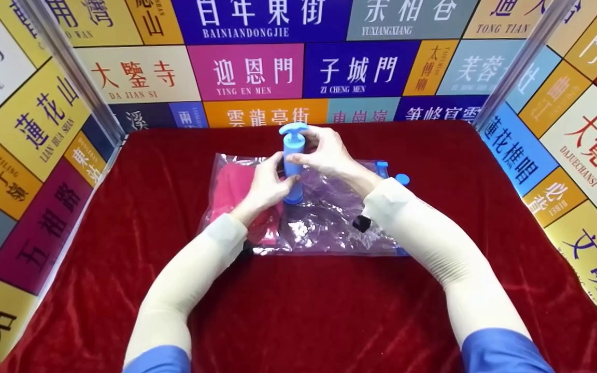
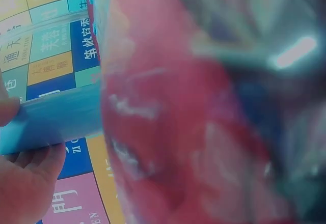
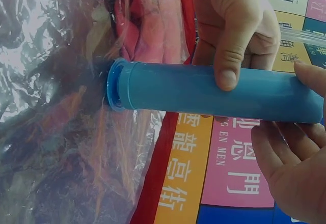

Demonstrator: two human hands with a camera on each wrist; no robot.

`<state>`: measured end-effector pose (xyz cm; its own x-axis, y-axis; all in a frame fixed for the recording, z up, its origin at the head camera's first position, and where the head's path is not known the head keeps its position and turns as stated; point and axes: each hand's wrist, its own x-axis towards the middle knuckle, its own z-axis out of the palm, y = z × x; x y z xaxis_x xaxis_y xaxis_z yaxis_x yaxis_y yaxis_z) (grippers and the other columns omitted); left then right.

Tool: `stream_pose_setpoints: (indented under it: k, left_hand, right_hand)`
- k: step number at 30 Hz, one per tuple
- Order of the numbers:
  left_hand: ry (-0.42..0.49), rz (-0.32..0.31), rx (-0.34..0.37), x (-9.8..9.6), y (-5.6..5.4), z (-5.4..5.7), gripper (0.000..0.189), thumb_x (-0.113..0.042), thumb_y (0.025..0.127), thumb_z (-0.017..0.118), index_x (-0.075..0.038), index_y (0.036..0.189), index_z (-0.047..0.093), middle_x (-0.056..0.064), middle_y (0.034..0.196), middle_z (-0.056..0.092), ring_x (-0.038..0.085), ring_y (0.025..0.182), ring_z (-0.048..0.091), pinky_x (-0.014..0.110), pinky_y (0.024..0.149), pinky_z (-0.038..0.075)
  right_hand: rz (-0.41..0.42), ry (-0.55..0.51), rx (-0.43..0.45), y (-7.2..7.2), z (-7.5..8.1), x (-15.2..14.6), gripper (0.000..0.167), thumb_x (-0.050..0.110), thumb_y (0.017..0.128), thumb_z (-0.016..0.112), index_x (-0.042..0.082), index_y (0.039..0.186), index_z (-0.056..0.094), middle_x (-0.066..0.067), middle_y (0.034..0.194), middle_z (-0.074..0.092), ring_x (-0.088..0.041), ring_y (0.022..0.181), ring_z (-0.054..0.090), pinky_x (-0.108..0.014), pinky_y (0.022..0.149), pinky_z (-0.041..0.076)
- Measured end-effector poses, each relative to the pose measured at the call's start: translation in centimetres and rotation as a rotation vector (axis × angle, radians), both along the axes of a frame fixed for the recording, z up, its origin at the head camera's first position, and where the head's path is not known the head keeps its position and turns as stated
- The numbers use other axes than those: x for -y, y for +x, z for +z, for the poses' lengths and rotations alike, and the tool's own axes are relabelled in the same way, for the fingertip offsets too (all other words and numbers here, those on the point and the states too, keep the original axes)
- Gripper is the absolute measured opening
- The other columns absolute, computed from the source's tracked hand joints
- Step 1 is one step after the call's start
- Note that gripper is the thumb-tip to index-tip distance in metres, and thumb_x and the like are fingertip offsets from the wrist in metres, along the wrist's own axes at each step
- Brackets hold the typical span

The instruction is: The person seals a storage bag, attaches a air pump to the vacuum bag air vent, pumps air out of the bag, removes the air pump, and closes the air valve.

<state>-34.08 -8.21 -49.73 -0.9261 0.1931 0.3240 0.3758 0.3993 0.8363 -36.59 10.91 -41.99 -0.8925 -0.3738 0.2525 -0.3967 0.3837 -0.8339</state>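
A blue hand pump [image 1: 292, 168] with a T-shaped handle stands upright over a clear plastic bag [image 1: 329, 207]. My left hand [image 1: 267, 184] grips the lower part of its tube, with the thumb [image 3: 228, 74] lying across the front. Higher up, just below the handle, my right hand [image 1: 327, 147] holds the tube between thumb and fingers. The pump's flanged end [image 3: 118, 85] meets the bag film; whether it is sealed on a valve cannot be seen. Folded pink cloth [image 1: 232, 181] lies inside the bag's left side. In the left wrist view the bag is blurred and close.
Dark red velvet cloth [image 1: 298, 311] covers the table. Blue plastic pieces [image 1: 402, 179] show at the bag's right edge, partly behind my right forearm. Panels with printed signs [image 1: 252, 71] enclose the back and sides, with metal posts [image 1: 78, 67] at the corners.
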Motion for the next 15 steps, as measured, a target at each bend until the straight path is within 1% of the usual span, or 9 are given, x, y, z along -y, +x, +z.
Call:
stream_pose_setpoints:
  k: [3,8,10,13,15]
  left_hand:
    - [0.029,-0.040,0.045,0.12,-0.03,0.21,0.050,-0.004,0.094,0.078,-0.005,0.143,0.067,0.018,0.135,0.079,0.034,0.128,0.078,0.042,0.116,0.063]
    - [0.085,-0.108,0.121,0.27,-0.28,0.33,0.052,0.002,0.097,0.073,-0.003,0.147,0.062,0.021,0.142,0.075,0.038,0.134,0.075,0.046,0.119,0.061]
    - [0.106,-0.136,0.140,0.29,-0.40,0.32,0.053,0.004,0.097,0.071,-0.002,0.148,0.061,0.023,0.144,0.073,0.039,0.137,0.073,0.047,0.120,0.060]
    - [0.141,-0.167,0.151,0.26,-0.51,0.34,0.055,0.008,0.096,0.070,0.000,0.150,0.059,0.024,0.146,0.070,0.041,0.140,0.071,0.047,0.122,0.059]
    - [0.155,-0.174,0.149,0.21,-0.55,0.28,0.056,0.008,0.094,0.070,0.002,0.149,0.059,0.025,0.146,0.070,0.041,0.140,0.070,0.047,0.122,0.059]
  right_hand:
    - [0.034,-0.037,0.036,-0.03,0.17,-0.14,0.055,0.011,0.092,0.092,0.008,0.144,0.075,-0.018,0.134,0.082,-0.035,0.122,0.082,-0.035,0.104,0.068]
    - [0.071,-0.075,0.085,-0.11,0.30,-0.48,0.052,0.004,0.094,0.086,-0.002,0.143,0.071,-0.025,0.137,0.079,-0.040,0.127,0.078,-0.040,0.110,0.066]
    - [0.093,-0.084,0.094,-0.12,0.30,-0.62,0.053,0.001,0.094,0.085,-0.003,0.145,0.069,-0.026,0.138,0.079,-0.039,0.129,0.077,-0.041,0.111,0.065]
    - [0.152,-0.090,0.084,-0.21,0.20,-0.72,0.060,-0.002,0.095,0.082,0.000,0.152,0.064,-0.026,0.140,0.077,-0.038,0.132,0.076,-0.042,0.112,0.065]
    - [0.188,-0.082,0.068,-0.29,0.07,-0.73,0.065,-0.003,0.096,0.081,0.006,0.157,0.062,-0.023,0.142,0.077,-0.036,0.132,0.076,-0.042,0.112,0.065]
